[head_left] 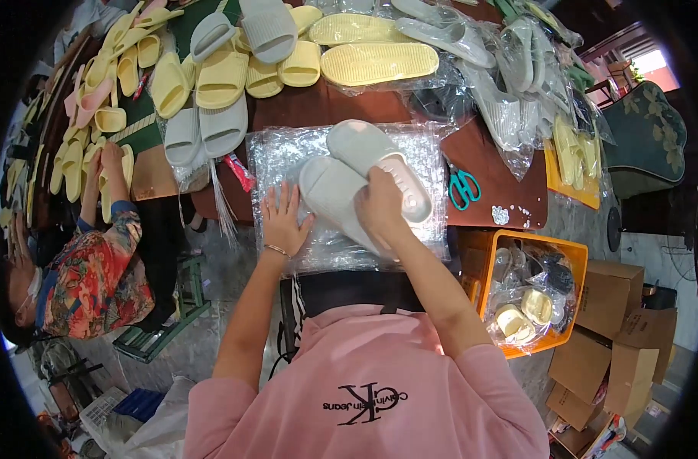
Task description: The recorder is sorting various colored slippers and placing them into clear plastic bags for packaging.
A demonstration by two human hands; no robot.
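A pair of pale grey slide slippers lies on a stack of clear plastic bags (276, 149) in front of me. One slipper (326, 183) overlaps the other slipper (357, 141), whose pale footbed shows at its right side. My right hand (382, 206) is closed on the slippers near their lower right part; its fingertips are partly hidden. My left hand (282, 218) lies flat with fingers spread on the bags, left of the slippers, holding nothing.
Teal-handled scissors (464, 189) lie right of the bags. Yellow and grey slippers (219, 76), some bagged, cover the table's far side. An orange crate (580, 264) of bagged slippers stands at right, beside cardboard boxes (605, 298). A co-worker (97, 268) handles yellow slippers at left.
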